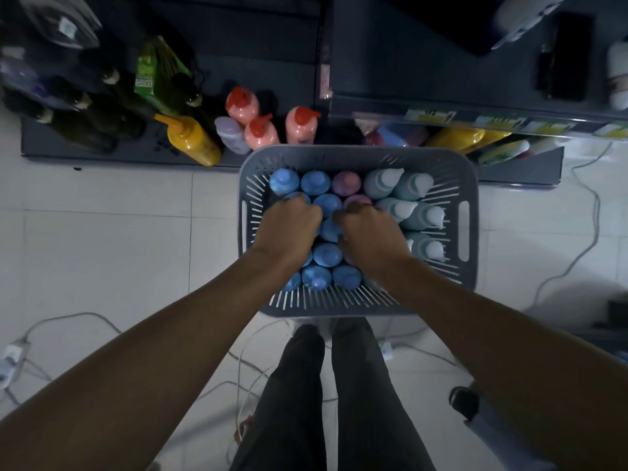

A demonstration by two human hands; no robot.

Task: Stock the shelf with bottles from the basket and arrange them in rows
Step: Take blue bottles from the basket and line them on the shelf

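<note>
Grey plastic basket [356, 158] stands on the tiled floor [102, 232], its far rim just beside the front edge of the low dark shelf [102, 154]. It is packed tight with bottles. Blue ones fill the left and centre, pink ones sit in the middle of the far rows, and white-capped green bottles [418, 212] run down the right side.

Left grip [290, 229]: fingers curled down round the top of a blue bottle [298, 198] in the second row from the shelf. Right grip [370, 232]: fingers curled likewise on a pink bottle [356, 200] close by. The fingertips are hidden under the knuckles, so how deep each hold goes cannot be confirmed.

Orientation: every bottle in the basket stands upright, cap up toward the camera, long axis vertical.

Assessment: the step in hand appears to be lifting one bottle per grip, and the basket looks almost full, so stocking has barely begun. Each bottle should be drawn straight up along its long axis, since neighbours press in on all sides and a tilt would drag them along. The hold belongs at the shoulder below the cap, not on the cap alone. Carry both upright over the far rim and set them base first on the shelf, in line with the orange-capped bottles [258, 130] standing there, one colour to a row.
</note>
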